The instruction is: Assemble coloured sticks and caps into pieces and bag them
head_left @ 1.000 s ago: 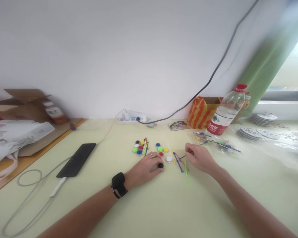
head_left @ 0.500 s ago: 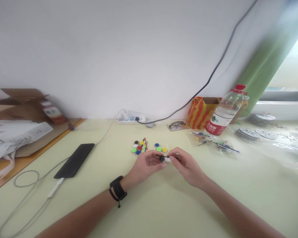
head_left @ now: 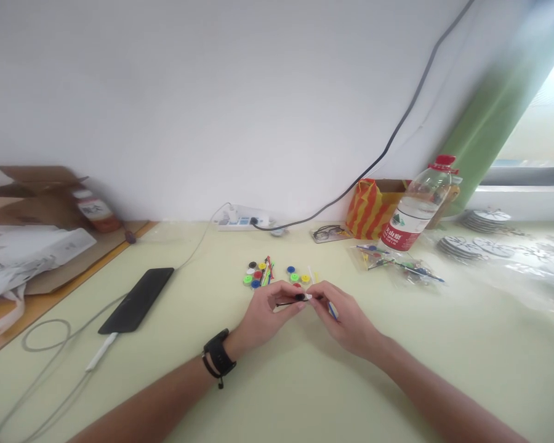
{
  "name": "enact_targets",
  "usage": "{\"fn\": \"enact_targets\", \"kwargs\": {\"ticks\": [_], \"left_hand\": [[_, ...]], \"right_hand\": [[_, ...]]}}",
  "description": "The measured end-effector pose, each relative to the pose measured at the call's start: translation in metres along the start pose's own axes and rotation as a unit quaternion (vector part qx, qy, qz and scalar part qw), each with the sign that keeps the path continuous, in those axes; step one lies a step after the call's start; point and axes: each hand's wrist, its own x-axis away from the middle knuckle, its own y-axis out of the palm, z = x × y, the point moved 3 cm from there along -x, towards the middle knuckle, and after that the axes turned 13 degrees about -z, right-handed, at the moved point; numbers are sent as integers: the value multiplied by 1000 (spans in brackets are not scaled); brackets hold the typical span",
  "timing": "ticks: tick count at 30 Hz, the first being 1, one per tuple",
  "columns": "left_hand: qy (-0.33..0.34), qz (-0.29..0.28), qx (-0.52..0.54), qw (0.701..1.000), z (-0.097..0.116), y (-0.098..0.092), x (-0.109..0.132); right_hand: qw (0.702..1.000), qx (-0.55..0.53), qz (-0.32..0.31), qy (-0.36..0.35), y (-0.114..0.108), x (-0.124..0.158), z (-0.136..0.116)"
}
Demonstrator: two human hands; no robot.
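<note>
My left hand [head_left: 270, 307] wears a black band on its wrist and pinches a small black round piece [head_left: 300, 297]. A thin black stick [head_left: 284, 303] runs along its fingers. Close against it, my right hand [head_left: 346, 315] pinches a small white piece [head_left: 308, 296] at the fingertips. A blue stick [head_left: 333, 311] sticks out by its fingers. Just beyond the hands lie small coloured discs, among them a green one [head_left: 294, 278] and a yellow one [head_left: 305, 279], beside a white stick [head_left: 311, 274]. Farther left is a cluster of discs with coloured sticks [head_left: 268, 269].
A black phone [head_left: 138, 301] with a cable lies left. A power strip [head_left: 240, 224] sits against the wall. Glasses [head_left: 329, 233], a red-capped water bottle [head_left: 409, 215], a striped bag [head_left: 369, 212] and stacked white discs [head_left: 459, 249] are to the right. Cardboard boxes [head_left: 41, 197] stand far left.
My fingertips have drawn together. The black stick has moved lower across my left hand, and the white piece and blue stick now show at my right hand.
</note>
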Motion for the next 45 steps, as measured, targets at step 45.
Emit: {"fn": "enact_targets", "kwargs": {"ticks": [45], "left_hand": [[-46,-14,170,984,-9,-13,-5]], "right_hand": [[972,-225,25,66,-2,-4,4]]}}
